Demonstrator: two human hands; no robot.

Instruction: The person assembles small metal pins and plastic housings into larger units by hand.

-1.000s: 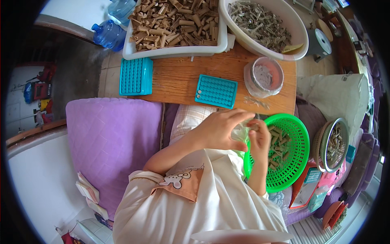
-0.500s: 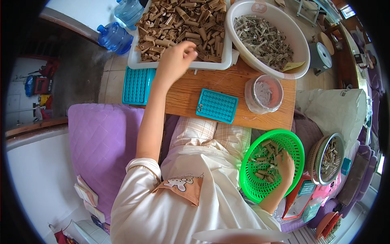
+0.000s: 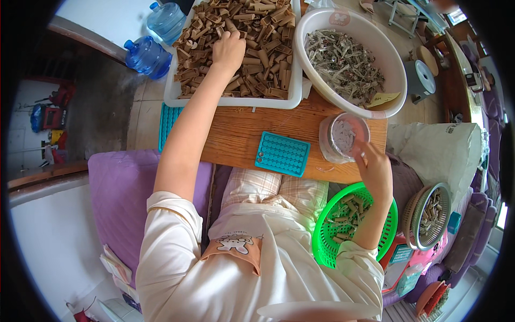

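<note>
My left hand (image 3: 229, 51) is down among brown half-tube pieces (image 3: 252, 70) heaped in a white tray (image 3: 236, 102) at the far side. Its fingers are bent together with their tips among the pieces, and what they grip is hidden. At the right edge of the wooden table, my right hand (image 3: 374, 167) is beside a clear tub (image 3: 328, 145) of small white pieces (image 3: 343, 137). Thumb and fingers come together at the tub's rim; anything between them is too small to name. Below that wrist sits a green basket (image 3: 320, 236) containing brown pieces and clear bits.
A teal grid tray (image 3: 283, 154) lies on the wooden table (image 3: 230, 139); another teal tray (image 3: 167, 126) is partly behind my left arm. A large pale basin (image 3: 316, 67) holds clear-wrapped items. Grey baskets (image 3: 416, 217) stand right, blue water jugs (image 3: 147, 57) far left.
My right hand has left the green basket and moved up to the clear tub. My left hand has reached farther into the tray, its fingers now down among the brown pieces.
</note>
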